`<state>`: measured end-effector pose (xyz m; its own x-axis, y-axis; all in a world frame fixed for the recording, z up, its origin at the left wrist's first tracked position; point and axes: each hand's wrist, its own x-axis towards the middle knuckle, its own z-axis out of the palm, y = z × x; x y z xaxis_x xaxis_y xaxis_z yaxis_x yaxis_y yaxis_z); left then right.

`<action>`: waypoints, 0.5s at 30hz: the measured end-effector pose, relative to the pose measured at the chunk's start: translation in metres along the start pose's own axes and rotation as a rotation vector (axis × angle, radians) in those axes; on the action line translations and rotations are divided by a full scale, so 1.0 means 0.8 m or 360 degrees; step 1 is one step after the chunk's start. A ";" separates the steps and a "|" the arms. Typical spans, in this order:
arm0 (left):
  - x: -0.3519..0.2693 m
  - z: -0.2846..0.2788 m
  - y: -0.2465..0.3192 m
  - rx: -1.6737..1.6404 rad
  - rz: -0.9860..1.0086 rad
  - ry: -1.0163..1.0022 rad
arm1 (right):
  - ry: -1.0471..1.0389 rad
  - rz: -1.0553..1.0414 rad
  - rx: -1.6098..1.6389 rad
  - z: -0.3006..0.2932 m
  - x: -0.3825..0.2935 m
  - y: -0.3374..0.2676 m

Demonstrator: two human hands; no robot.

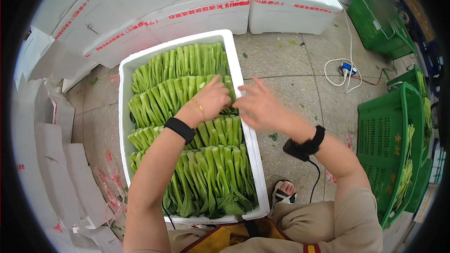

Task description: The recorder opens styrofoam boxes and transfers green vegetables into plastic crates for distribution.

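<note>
A white foam box [251,168] stands before me, packed with rows of leafy green vegetable stalks [161,95], probably choy sum, cut ends toward the top of the view. Over the second row from the top, near the right side, is my left hand [212,100]. Its fingers curl down onto the stalks, and whether they grip any is hidden. My right hand [262,105], blurred, hovers at the box's right rim with fingers apart and nothing visible in them. In the nearest row, dark leaves [232,202] show below the stalks.
Closed foam boxes [200,12] bearing red print form a wall beyond. More foam pieces [56,168] stand at left. Green plastic crates [381,147], some holding stalks, line the right. A white cable with a blue connector [347,67] and leaf scraps lie on the tiled floor [281,56].
</note>
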<state>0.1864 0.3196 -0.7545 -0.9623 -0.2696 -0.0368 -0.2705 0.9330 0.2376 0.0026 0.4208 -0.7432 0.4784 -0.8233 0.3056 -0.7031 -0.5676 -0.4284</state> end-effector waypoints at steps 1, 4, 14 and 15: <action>0.001 0.001 -0.001 -0.0003 -0.0011 0.0012 | -0.0011 -0.0012 -0.0004 0.008 -0.006 -0.017; -0.004 -0.003 0.000 -0.0118 0.0005 0.0067 | -0.0073 0.0020 -0.0386 0.032 -0.022 -0.053; -0.016 0.005 0.008 -0.0206 -0.0107 0.0083 | -0.0192 0.0212 0.0144 0.024 -0.033 -0.060; -0.016 0.005 0.008 -0.0208 -0.0105 0.0083 | -0.0191 0.0218 0.0150 0.023 -0.034 -0.060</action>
<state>0.1965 0.3302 -0.7565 -0.9388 -0.3443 -0.0071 -0.3236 0.8748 0.3607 0.0335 0.4701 -0.7467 0.4448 -0.8850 0.1376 -0.7165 -0.4438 -0.5382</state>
